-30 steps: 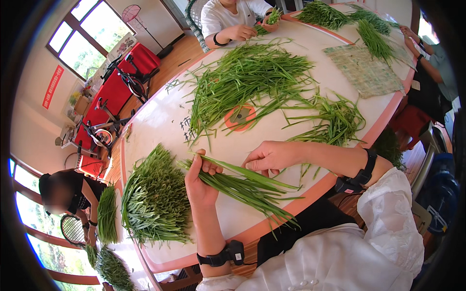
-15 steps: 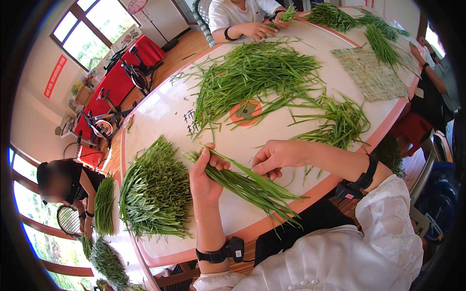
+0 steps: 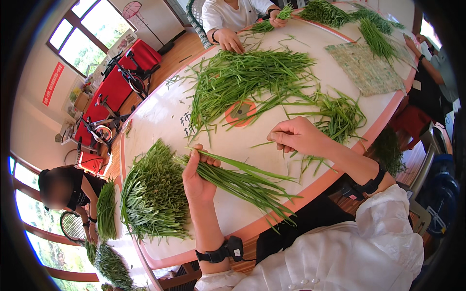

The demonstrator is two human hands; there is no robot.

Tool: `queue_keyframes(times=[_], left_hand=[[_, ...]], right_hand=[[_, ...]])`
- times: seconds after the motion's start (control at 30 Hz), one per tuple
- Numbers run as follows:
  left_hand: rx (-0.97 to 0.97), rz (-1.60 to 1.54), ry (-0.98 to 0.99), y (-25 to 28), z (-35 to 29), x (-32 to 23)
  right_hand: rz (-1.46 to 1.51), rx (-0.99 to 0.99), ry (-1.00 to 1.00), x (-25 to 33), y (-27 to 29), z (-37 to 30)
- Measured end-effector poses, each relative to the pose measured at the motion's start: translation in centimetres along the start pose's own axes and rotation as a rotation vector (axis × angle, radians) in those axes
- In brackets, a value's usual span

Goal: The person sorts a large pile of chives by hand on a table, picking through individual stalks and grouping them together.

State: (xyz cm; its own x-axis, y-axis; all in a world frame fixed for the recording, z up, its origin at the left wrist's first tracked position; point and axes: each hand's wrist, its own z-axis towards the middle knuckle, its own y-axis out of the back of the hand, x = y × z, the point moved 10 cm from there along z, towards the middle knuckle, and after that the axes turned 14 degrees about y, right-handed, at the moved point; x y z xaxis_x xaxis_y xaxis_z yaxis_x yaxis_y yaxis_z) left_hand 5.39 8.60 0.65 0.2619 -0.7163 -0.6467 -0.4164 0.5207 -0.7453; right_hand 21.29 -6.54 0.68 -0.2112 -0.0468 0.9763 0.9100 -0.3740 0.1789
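My left hand [image 3: 200,175] is closed round a bunch of long, narrow, chive-like green leaves [image 3: 242,184]. The loose ends fan out toward the table's near edge. My right hand [image 3: 295,136] hovers to the right of the bunch, apart from it, thumb and fingers pinched together. Whether a small piece sits between those fingertips is too fine to make out. Just beyond that hand lies a small loose pile of leaves [image 3: 342,116]. A larger heap of the same leaves [image 3: 247,77] covers the table's middle, and a thick stack [image 3: 155,194] with aligned ends lies left of my left hand.
The pale table [image 3: 160,121] has an orange border. Across it a person [image 3: 238,19] handles leaves; another person [image 3: 68,189] bends over bundles at the left, and a third [image 3: 437,68] sits at the right. A woven mat [image 3: 364,68] lies far right, partly under leaves [image 3: 376,39].
My right hand has moved up and right, away from the bunch. My left hand has shifted slightly left, still holding it. The person across has spread their hands apart.
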Motion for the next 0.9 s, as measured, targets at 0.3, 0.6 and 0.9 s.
queue_keyframes(times=[0.3,0.6,0.9], left_hand=[[0.008,-0.028,-0.019,-0.8,-0.3,-1.0],[-0.08,0.05,-0.187,-1.2,-4.1,-4.3],[0.025,0.006,-0.269,-3.3,-7.1,-8.3]], right_hand=[[-0.961,-0.284,0.39,2.7,7.6,-7.2],[-0.865,-0.662,0.609,3.7,7.4,-10.8],[-0.779,-0.673,0.685,3.9,6.9,-11.5]])
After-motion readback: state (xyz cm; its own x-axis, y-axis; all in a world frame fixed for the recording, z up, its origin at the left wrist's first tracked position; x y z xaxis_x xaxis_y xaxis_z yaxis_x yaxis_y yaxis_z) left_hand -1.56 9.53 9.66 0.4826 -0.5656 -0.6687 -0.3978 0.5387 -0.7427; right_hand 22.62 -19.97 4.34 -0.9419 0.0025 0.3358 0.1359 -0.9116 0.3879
